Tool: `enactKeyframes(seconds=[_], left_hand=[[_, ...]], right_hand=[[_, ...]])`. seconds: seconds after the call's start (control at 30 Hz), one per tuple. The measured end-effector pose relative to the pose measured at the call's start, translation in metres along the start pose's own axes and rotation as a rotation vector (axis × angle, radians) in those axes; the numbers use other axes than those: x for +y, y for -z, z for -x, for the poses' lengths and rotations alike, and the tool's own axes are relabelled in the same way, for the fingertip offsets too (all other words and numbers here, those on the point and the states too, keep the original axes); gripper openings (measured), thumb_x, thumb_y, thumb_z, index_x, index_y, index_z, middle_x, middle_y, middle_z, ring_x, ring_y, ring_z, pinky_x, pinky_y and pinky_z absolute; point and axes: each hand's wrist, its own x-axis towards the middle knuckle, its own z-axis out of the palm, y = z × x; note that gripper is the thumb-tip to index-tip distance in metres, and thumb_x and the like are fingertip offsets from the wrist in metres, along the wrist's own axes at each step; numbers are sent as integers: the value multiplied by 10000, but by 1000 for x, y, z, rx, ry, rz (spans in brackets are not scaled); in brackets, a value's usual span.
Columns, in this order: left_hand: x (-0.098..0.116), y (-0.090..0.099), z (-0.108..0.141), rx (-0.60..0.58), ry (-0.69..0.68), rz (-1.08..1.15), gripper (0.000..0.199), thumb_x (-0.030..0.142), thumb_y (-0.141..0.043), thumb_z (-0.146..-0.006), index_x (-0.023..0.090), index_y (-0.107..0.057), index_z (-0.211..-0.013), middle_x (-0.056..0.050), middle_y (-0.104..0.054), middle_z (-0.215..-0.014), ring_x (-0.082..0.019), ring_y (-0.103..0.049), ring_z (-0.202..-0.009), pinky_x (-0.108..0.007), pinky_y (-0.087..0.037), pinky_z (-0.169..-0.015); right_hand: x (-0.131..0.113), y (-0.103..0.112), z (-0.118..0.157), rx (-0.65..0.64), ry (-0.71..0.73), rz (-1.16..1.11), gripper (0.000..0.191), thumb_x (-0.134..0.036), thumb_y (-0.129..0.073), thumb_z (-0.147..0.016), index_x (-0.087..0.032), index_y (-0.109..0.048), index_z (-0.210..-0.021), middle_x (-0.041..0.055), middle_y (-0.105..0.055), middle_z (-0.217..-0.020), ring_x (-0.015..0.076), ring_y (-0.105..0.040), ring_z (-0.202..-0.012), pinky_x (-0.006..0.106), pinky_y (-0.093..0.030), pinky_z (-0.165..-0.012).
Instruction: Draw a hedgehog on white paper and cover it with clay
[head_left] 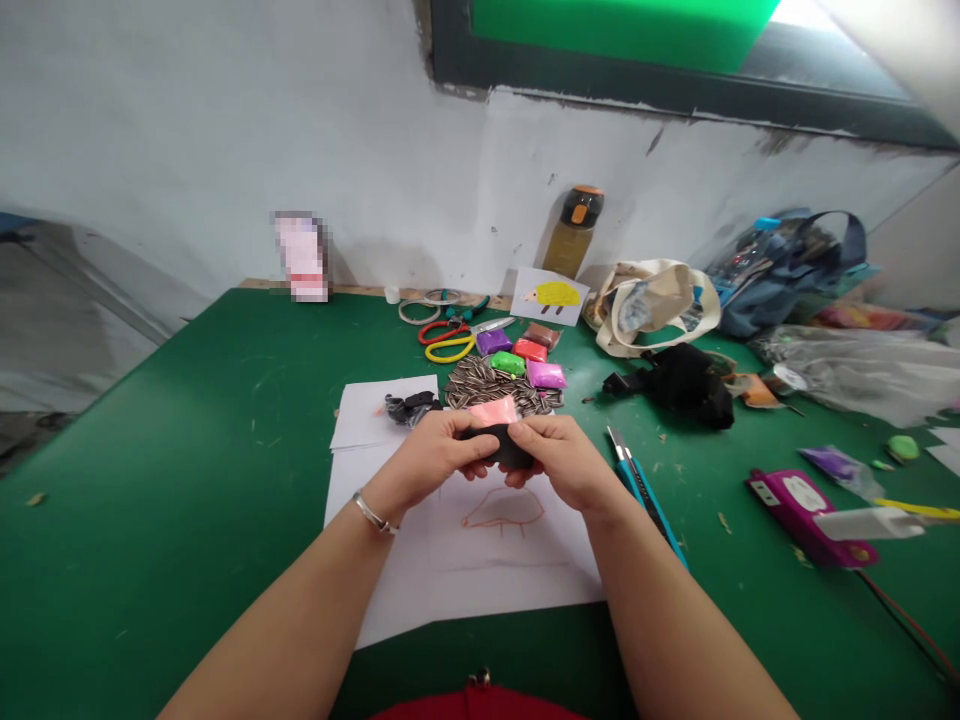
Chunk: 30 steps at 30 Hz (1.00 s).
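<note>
Between my left hand (435,452) and my right hand (564,458) is a dark lump of modelling clay (511,452), with both thumbs pressed on its near side. The fingers of each hand are closed round it, partly hidden behind it. Below lies white paper (480,590) with an orange outline of a hedgehog-like animal (506,508). Just beyond my hands are a pale pink clay packet (493,410), a pile of small metal pieces (480,380), and green (508,363), purple (493,341), red (530,350) and pink (547,375) packets.
Left of my hands is a crumpled black wrapper (411,407). Scissors (450,347) lie beyond the pile, near a card with a yellow hedgehog (550,297) and a bottle (574,235). A utility knife (645,495), black cloth item (686,388), bag (652,305) and purple device (806,515) lie right.
</note>
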Motion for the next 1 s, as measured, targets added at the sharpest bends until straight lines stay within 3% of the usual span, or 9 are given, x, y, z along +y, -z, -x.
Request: enactKeyframes(seconds=[0.23,0.33,0.53,0.67,0.87,1.0], left_hand=[[4,-2,1,36,-10,15,254,375,-638,-804,128,-634,-744,-3,-600,-585,-101,-551,-536,-212,-436,-518],[4,-1,2,13,1,27,257,379,-634,-804,128,-642,-753,-4,-600,-598,-103,-555,-551,-215,-431,-532],[5,0,1,-22,-48,-17,122,210,-669,-746,119,-650,-825,-3,-604,-641,-109,-557,-591,-228,-434,-565],[6,-1,2,3,-67,-35,133,219,-658,-758,116,-646,-842,-6,-604,-649,-106,-546,-566,-232,-434,-544],[8,0,4,-84,21,84,277,316,-653,-791,135,-633,-1000,-49,-669,-771,-134,-618,-678,-258,-485,-631],[6,0,2,-42,24,33,230,331,-675,-774,114,-661,-852,-40,-652,-663,-128,-604,-619,-246,-486,-595]], right_hand=[[-2,-2,1,-111,-109,-54,361,-424,-763,-675,-134,-681,-874,71,-705,-748,165,-673,-600,279,-553,-563],[-1,-5,0,-98,-107,-53,313,-360,-773,-667,-131,-666,-852,54,-698,-717,152,-662,-572,265,-543,-541],[1,-4,-1,-69,-102,-73,275,-302,-768,-669,-123,-647,-839,47,-695,-685,141,-656,-551,260,-540,-547],[1,-2,-1,-77,-113,-93,285,-310,-772,-663,-127,-648,-844,47,-697,-693,142,-657,-558,266,-540,-556],[1,0,-2,-80,-114,-110,287,-326,-774,-661,-128,-646,-825,43,-689,-680,131,-642,-544,255,-532,-538],[1,0,-2,-95,-133,-105,314,-338,-778,-660,-129,-653,-859,47,-693,-693,128,-643,-555,249,-531,-540]])
